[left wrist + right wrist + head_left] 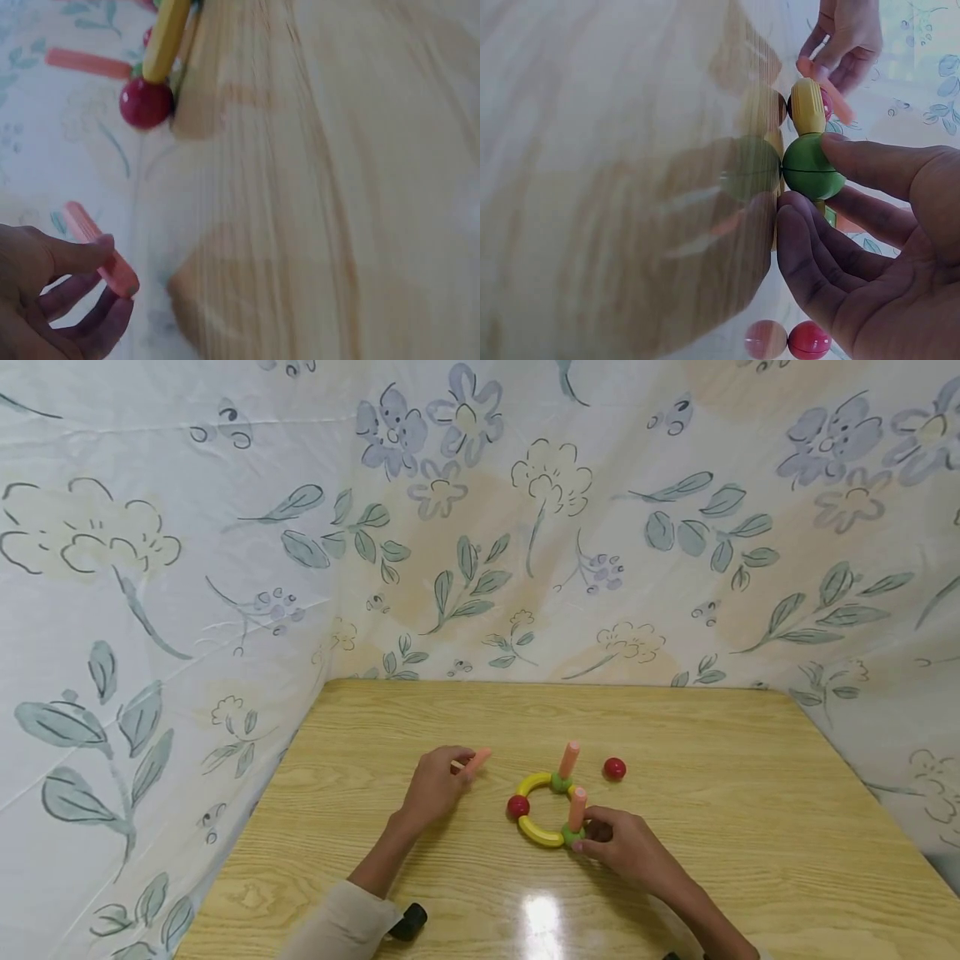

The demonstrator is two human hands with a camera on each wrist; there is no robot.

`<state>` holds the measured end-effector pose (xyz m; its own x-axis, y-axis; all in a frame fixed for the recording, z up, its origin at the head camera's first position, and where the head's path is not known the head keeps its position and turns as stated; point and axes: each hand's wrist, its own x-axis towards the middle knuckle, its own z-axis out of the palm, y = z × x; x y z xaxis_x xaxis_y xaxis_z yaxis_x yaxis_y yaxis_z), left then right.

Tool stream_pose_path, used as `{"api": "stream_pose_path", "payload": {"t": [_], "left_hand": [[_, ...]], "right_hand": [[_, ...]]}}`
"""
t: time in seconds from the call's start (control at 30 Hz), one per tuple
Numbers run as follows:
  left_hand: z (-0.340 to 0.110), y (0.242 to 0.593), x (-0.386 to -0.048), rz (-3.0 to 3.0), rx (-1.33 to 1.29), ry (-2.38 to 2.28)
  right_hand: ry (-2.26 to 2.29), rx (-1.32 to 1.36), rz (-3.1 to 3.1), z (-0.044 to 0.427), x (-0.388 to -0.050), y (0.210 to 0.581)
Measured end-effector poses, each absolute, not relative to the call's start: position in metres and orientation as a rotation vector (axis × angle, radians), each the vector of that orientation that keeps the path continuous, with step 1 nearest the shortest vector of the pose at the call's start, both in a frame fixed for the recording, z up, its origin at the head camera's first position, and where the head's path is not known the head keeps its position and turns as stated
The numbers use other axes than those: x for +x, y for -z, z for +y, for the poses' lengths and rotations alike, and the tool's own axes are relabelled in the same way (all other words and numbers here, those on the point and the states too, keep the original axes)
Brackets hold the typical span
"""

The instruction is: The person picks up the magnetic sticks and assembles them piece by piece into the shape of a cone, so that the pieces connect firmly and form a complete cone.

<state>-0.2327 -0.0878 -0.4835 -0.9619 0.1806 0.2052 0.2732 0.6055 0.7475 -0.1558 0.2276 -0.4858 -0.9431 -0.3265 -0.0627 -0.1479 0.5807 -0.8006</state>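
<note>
My left hand (435,787) pinches a coral-coloured stick (478,762) between thumb and fingers, just above the table and left of a ring. The ring lies on the table and joins curved yellow pieces (538,834) to a red ball (518,807) and two green balls. Upright in the far green ball (561,783) is a coral stick (570,760); another stick (577,810) rises from the near green ball (810,169). My right hand (630,850) grips that near ball from the right. Its fingers hide the ring's right side in the head view.
A loose red ball (615,768) lies behind and right of the ring. The wooden table (420,718) ends at a flowered cloth (480,527) hanging at the back and sides. A black object (408,922) sits by the left sleeve.
</note>
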Motion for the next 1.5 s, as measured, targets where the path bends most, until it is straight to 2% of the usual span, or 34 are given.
{"api": "stream_pose_path", "payload": {"t": [0.47, 0.7, 1.5], "left_hand": [[-0.046, 0.465, -0.213, -2.644, -0.667, 1.465], [-0.036, 0.468, -0.207, -2.595, -0.745, 1.466], [-0.027, 0.476, -0.202, -2.632, -0.757, 1.472]], "right_hand": [[1.284, -0.376, 2.625, 0.226, -0.155, 0.485], [1.296, -0.388, 2.62, 0.226, -0.156, 0.485], [1.296, -0.41, 2.614, 0.231, -0.155, 0.482]]}}
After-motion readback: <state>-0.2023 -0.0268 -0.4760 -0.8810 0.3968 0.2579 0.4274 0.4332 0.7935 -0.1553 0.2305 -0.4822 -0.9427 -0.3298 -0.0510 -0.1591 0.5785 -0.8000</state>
